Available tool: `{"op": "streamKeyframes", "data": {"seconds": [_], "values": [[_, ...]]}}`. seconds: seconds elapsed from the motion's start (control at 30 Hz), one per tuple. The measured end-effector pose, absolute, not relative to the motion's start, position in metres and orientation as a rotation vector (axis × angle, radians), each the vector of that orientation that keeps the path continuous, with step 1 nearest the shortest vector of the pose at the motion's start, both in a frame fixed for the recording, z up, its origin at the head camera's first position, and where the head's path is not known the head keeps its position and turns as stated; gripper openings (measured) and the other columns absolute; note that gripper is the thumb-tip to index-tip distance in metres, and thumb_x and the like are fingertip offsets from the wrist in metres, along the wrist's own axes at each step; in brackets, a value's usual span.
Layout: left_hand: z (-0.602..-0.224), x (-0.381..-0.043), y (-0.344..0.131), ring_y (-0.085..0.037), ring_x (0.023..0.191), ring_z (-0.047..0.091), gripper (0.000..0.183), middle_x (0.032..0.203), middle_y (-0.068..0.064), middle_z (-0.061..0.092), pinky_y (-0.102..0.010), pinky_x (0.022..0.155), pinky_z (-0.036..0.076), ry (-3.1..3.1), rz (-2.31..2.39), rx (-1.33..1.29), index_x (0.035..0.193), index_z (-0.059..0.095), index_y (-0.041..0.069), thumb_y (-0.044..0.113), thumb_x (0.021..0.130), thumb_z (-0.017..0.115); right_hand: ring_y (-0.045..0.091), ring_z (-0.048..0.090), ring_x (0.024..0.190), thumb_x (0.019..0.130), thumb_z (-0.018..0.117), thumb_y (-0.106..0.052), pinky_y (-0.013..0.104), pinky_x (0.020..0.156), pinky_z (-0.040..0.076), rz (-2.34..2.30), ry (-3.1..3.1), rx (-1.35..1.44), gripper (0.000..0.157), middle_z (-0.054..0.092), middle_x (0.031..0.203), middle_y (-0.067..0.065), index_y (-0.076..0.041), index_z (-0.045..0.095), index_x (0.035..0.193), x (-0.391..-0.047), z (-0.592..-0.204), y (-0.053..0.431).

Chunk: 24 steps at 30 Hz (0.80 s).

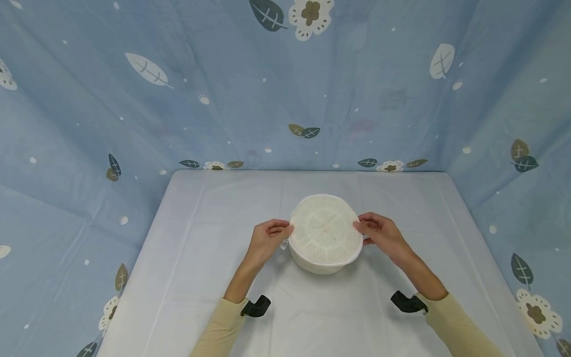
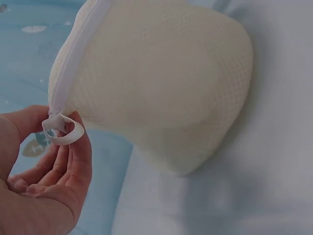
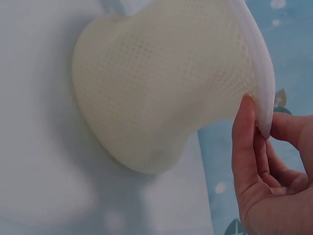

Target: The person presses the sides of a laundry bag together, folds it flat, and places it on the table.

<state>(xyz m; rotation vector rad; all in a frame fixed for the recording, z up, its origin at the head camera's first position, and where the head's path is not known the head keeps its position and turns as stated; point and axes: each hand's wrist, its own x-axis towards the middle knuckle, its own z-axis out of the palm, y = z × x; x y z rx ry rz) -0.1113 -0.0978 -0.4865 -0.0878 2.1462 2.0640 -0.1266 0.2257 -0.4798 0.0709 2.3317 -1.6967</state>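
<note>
A round, cream mesh laundry bag (image 1: 325, 230) with a white trimmed rim (image 2: 80, 54) is held by both hands near the middle of the table. Its flat mesh top faces up in the head view, and its soft sides bulge below. On the left side, my left hand (image 1: 266, 240) pinches the rim between thumb and fingers, right at a small white loop (image 2: 63, 132). Opposite it, my right hand (image 1: 381, 233) grips the rim, thumb on top and fingers under it, as the right wrist view shows. The inside of the bag is hidden.
A white cloth with fold lines covers the table (image 1: 200, 277). Behind and on both sides hangs a blue curtain (image 1: 250, 99) printed with leaves and flowers. Black wrist mounts (image 1: 256, 306) sit at both sleeve cuffs.
</note>
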Motion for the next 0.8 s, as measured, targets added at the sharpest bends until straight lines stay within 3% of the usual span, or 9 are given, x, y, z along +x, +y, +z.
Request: {"op": "streamKeyframes", "data": {"seconds": [0.5,0.8], "values": [[-0.503,-0.107,-0.101,-0.016,0.081,0.068,0.024,0.093,-0.009,0.073,-0.024,0.069,0.055,2.18,2.011,-0.104,0.111,0.073,-0.002,0.016,0.096,0.076,0.013,0.068,0.082,0.099,0.072,-0.025,0.033,0.071,0.061,-1.721,2.258,0.03,0.044,0.067,0.098,0.009,0.007,0.057,0.127,-0.126,-0.493,0.223],[-0.495,-0.098,-0.101,-0.024,0.083,0.07,0.022,0.092,-0.012,0.072,-0.032,0.071,0.057,2.21,1.974,-0.096,0.111,0.07,-0.008,0.009,0.098,0.071,0.016,0.068,0.083,0.1,0.071,-0.025,0.032,0.07,0.061,-1.669,2.301,0.017,0.042,0.068,0.101,0.013,0.006,0.06,0.125,-0.128,-0.509,0.22]]}}
